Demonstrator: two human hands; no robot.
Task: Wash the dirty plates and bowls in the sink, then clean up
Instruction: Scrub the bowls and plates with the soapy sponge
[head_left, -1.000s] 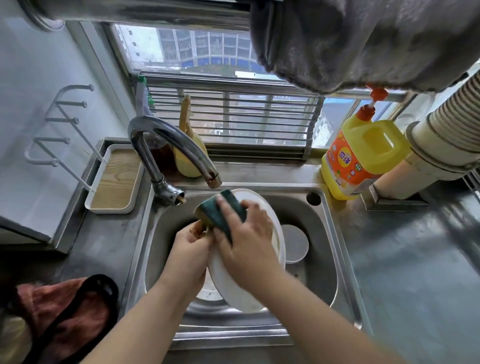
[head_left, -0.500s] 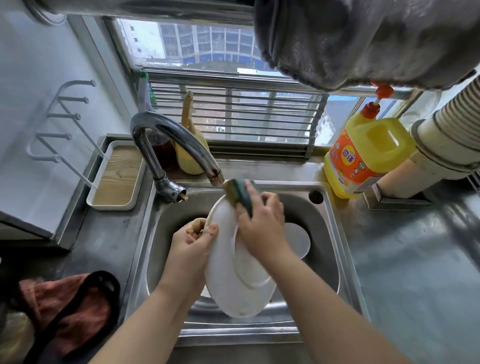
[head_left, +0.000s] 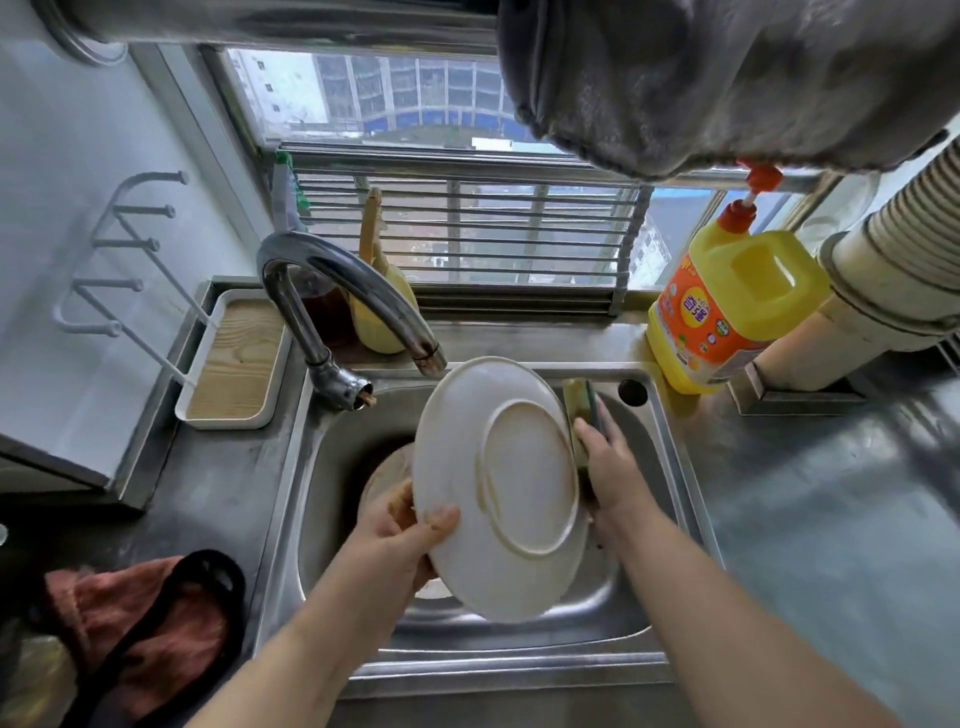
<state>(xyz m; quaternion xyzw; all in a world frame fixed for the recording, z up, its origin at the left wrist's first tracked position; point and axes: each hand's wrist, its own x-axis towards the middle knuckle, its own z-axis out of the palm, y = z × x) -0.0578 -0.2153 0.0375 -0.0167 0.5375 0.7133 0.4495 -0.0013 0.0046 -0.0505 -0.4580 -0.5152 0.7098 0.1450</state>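
A: What do we have over the sink (head_left: 670, 452) at this moment?

B: We see 1 white plate (head_left: 498, 488) held tilted above the steel basin, its underside turned up toward us, with brownish smears around the foot ring. Its upper rim sits just below the faucet (head_left: 353, 291) spout.

A: And how is it held?

B: Our left hand (head_left: 395, 540) grips the plate at its lower left rim, thumb curled over the underside, the other fingers hidden behind it. Our right hand (head_left: 608, 467) is at the plate's right edge, fingers wrapped around a green and yellow sponge (head_left: 584, 402), which touches the rim there.

A: Anything else in the basin?

B: Beneath the plate, to its left, we make out another round dish (head_left: 387, 475) lying in the bottom; mostly covered, so we cannot tell whether it is a plate or a bowl.

A: And around the sink?

B: A yellow detergent bottle (head_left: 727, 312) with an orange label and red pump stands at the back right corner. A white tray (head_left: 234, 358) with a wooden base lies left of the faucet. A reddish cloth (head_left: 150, 623) lies on the counter at the near left, and a grey towel (head_left: 727, 83) hangs overhead.
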